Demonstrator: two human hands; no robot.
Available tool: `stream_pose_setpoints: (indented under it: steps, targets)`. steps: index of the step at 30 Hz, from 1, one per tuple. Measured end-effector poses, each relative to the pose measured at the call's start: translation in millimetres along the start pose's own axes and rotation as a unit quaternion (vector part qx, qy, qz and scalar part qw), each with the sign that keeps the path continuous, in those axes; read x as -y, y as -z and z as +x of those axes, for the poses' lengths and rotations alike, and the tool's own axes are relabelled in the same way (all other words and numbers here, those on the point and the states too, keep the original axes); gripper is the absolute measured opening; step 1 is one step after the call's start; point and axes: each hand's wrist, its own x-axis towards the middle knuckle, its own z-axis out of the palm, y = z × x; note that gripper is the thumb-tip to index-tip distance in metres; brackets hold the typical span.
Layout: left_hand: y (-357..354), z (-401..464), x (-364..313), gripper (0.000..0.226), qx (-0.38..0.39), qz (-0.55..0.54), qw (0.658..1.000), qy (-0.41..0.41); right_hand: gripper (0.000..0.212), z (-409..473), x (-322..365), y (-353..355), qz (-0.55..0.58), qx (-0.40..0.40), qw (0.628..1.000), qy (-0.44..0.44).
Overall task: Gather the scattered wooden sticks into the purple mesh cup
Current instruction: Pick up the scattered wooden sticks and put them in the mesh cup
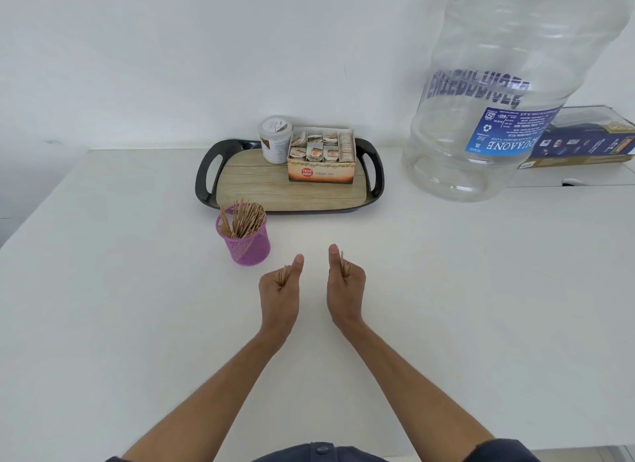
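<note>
The purple mesh cup stands upright on the white table, just in front of the tray's near left corner. A thick bundle of wooden sticks stands in it, fanning out above the rim. My left hand is a closed fist with the thumb pointing up, a short way right of the cup and nearer to me. My right hand makes the same thumb-up fist beside it. I see no loose sticks on the table. A thin sliver shows beside the right thumb; I cannot tell what it is.
A black tray with a wood-look base holds a white jar and a box of tea bags. A large clear water bottle stands at the right, with a dark box behind it. A white wall backs the table.
</note>
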Motion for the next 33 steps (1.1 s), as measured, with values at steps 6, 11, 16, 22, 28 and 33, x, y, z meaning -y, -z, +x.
stream_pose_setpoints:
  steps: [6,11,16,22,28,33]
  targets:
    - [1,10,-6,0.061,0.005,0.009,1.000,-0.026,0.058,3,5,3,-0.004,0.015,0.999,0.032]
    - [-1,0,6,0.059,0.010,0.030,0.999,0.004,0.058,-2,1,2,-0.002,0.038,0.999,0.019]
    - [0,2,-1,0.055,0.001,0.031,1.000,-0.002,0.057,-2,7,-1,-0.002,0.047,0.998,0.033]
    - [2,0,8,0.061,0.017,0.055,0.998,-0.014,0.058,-4,4,0,-0.029,0.089,0.995,0.023]
    - [1,-2,-7,0.055,-0.024,0.038,0.998,-0.053,0.060,3,12,1,-0.011,0.066,0.998,0.022]
    - [0,-4,3,0.057,-0.018,0.038,0.999,-0.010,0.062,-3,7,0,-0.022,0.076,0.997,-0.015]
